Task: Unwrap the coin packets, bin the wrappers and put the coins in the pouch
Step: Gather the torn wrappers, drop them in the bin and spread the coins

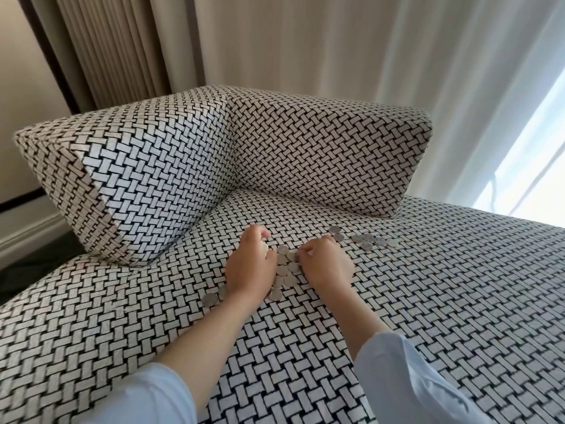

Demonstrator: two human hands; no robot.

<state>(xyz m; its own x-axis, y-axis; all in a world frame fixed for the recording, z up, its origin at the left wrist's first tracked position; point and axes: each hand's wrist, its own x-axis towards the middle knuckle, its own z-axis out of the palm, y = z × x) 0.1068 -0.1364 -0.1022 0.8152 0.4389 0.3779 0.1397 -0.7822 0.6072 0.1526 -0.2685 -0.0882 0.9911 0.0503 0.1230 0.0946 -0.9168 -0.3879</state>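
Several silver coins point(286, 269) lie loose in a small heap on the woven black-and-white sofa seat point(443, 301). My left hand point(249, 267) sits on the heap's left side, fingers curled into a loose fist over coins at its edge. On the right side, my right hand point(328, 264) has its fingertips curled down, pinching coins at the top of the heap. A second cluster of coins point(371, 240) lies further right, and a single coin point(210, 299) lies left of my left wrist. No pouch, wrapper or bin is in view.
Two wedge-shaped cushions point(171, 166) in the same weave form a corner right behind the coins. Beige curtains point(275, 41) hang behind, with a bright window at the far right. The sofa's left edge drops to a dark floor point(27, 264).
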